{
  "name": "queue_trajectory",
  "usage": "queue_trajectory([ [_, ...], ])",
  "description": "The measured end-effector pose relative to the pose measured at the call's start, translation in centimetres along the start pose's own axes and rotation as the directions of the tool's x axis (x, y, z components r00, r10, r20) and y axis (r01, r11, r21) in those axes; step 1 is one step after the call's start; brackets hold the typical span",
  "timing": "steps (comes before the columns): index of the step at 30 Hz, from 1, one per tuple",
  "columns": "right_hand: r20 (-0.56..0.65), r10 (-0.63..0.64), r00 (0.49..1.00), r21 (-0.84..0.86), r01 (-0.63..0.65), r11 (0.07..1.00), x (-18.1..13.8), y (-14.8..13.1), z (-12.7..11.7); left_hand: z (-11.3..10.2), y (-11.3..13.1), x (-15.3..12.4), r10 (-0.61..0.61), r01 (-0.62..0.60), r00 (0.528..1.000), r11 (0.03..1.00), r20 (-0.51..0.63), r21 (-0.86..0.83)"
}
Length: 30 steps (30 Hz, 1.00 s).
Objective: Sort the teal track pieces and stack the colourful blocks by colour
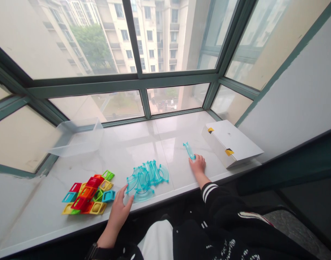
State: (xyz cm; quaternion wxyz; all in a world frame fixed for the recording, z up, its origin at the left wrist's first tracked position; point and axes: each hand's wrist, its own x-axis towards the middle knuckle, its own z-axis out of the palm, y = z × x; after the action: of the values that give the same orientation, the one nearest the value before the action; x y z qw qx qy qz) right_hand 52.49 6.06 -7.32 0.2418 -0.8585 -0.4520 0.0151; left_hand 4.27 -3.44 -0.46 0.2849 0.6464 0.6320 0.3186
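Note:
At the near edge of a heap of translucent turquoise track pieces (146,177), my left hand (120,207) has its thumb and fingers apart. Its fingertips are beside the heap's left side; whether they touch a piece I cannot tell. Farther right, my right hand (198,164) has its fingers closed on the near end of a single turquoise track piece (189,149), which lies low over the white sill (176,139). Part of that end is hidden by the fingers.
Left of my left hand is a pile of red, yellow, green, orange and blue plastic blocks (86,193). A clear plastic bin (84,142) stands at the back left. A white box (232,141) with yellow-and-black tabs is at the right. Windows (143,77) border the far side.

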Motion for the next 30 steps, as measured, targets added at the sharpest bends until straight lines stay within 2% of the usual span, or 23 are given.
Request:
queue_trajectory([
  [12, -0.009, 0.001, 1.0, 0.0, -0.001, 1.0, 0.1, -0.1, -0.1, 0.5, -1.4, -0.9, 0.013, -0.012, 1.0, 0.999, -0.023, 0.048],
  [24, -0.055, -0.003, 0.998, 0.022, 0.004, 1.0, 0.1, -0.3, -0.2, -0.1, -0.6, -2.0, 0.086, -0.073, 0.991, 0.989, -0.099, 0.128],
  [30, -0.071, 0.022, 0.997, 0.057, -0.018, 0.998, 0.2, -0.2, -0.1, -0.1, -0.5, -2.8, 0.081, -0.069, 0.993, 0.988, -0.085, 0.138],
])
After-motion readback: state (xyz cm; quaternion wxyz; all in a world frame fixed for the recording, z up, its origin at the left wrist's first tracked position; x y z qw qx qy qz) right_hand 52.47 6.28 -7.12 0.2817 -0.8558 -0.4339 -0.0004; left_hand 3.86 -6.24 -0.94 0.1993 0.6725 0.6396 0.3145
